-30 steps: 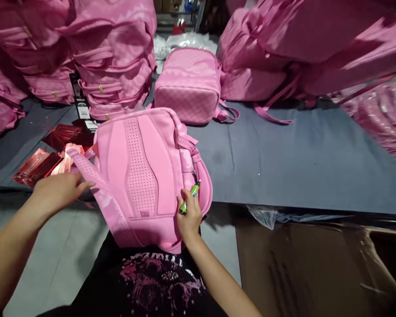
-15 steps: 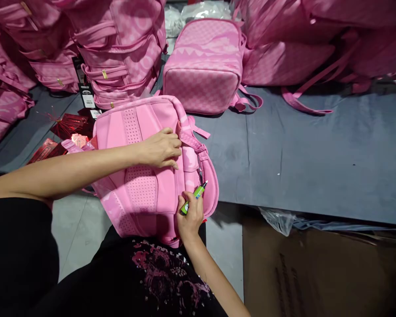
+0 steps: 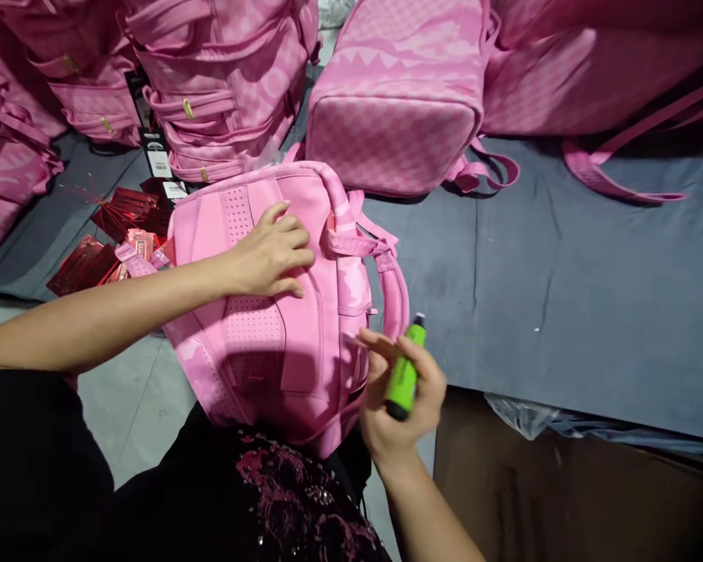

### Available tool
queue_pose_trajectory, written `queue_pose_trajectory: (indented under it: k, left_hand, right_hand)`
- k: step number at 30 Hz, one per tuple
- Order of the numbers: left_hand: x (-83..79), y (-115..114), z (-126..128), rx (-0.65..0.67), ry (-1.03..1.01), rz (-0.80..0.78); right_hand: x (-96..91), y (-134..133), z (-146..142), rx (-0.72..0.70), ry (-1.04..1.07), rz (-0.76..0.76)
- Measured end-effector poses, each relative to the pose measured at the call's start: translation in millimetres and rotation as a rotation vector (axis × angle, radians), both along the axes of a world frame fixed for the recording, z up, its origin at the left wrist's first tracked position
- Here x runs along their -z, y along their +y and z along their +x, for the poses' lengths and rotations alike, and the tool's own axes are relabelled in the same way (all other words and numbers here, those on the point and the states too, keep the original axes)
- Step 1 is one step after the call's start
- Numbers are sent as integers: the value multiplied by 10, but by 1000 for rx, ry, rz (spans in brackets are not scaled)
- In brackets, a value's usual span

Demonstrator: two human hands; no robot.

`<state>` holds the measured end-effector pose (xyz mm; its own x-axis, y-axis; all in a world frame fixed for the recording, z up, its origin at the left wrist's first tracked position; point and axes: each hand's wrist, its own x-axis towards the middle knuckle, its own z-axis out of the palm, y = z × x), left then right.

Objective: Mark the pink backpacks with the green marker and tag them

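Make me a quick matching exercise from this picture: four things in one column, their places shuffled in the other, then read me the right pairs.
Things:
1. Left hand
2. Green marker
3. Shiny red pieces
4. Clear plastic

Places:
A. At the front edge of the table
B. Held in the right hand
C. On the table, left of the nearest pink backpack
D. Resting on the nearest pink backpack

Pairs: 1-D, 2-B, 3-C, 4-A

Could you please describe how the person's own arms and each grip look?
The left grip and right grip are bare human hands, without gloves. The left forearm is bare below a black sleeve; the right forearm is bare too, no sleeve in view. No watch or bracelet shows.
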<state>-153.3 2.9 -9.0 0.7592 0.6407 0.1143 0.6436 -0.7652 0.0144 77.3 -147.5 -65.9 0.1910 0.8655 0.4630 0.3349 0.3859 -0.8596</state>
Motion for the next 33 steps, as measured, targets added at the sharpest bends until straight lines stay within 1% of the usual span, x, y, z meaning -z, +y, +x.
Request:
queue_pose_trajectory:
  k: [2,4,5,7,9,10,11,14,15,17,20,22,23,28,30,33]
  left_hand:
    - [57,-70,46,17,-6,29]
    - [79,-134,72,32,-2,86]
    - [86,-172,82,36,-4,130]
    - [104,-255,102,54,-28,236]
    - [129,-322,123,76,-71,329]
    - [141,-343,132,78,-82,350]
    - [153,-353,140,73,-84,355]
    - [180,-349,151,57,-85,333]
    - [186,-345,152,67,-100,336]
    - [198,-347,149,98,-142,357]
    - [218,-366,148,102,-177,369]
    - [231,-366,154,91,-186,343]
    - [236,-359,160,81,-183,306]
    - [248,-274,209,-2,-148,0]
    - [253,-244,223,-24,-138,-65]
    - [263,-223,230,-38,-156,-120]
  right_hand:
    - [-189,192,-59,-123,254,-99]
    - [-254,357,-124,-167,349,-196]
    - [-243,418,-146,-151,354,-229]
    - [-171,490,-158,-58,306,-260]
    - [-97,507,-137,38,222,-268]
    - [-78,505,-122,53,191,-279]
    - [-74,502,-106,42,176,-299]
    - [-137,503,-83,-111,208,-412]
    - [-168,509,-84,-141,216,-443]
    - [-219,521,-101,-130,205,-465]
    - [-241,538,-149,-96,155,-423]
    - [-226,552,-179,-137,123,-408]
    - [-214,560,-189,-150,106,-407]
    - [-159,607,-174,-92,20,-394]
    - [-143,626,-162,-108,4,-408]
    - [-130,654,-157,-107,-29,-415]
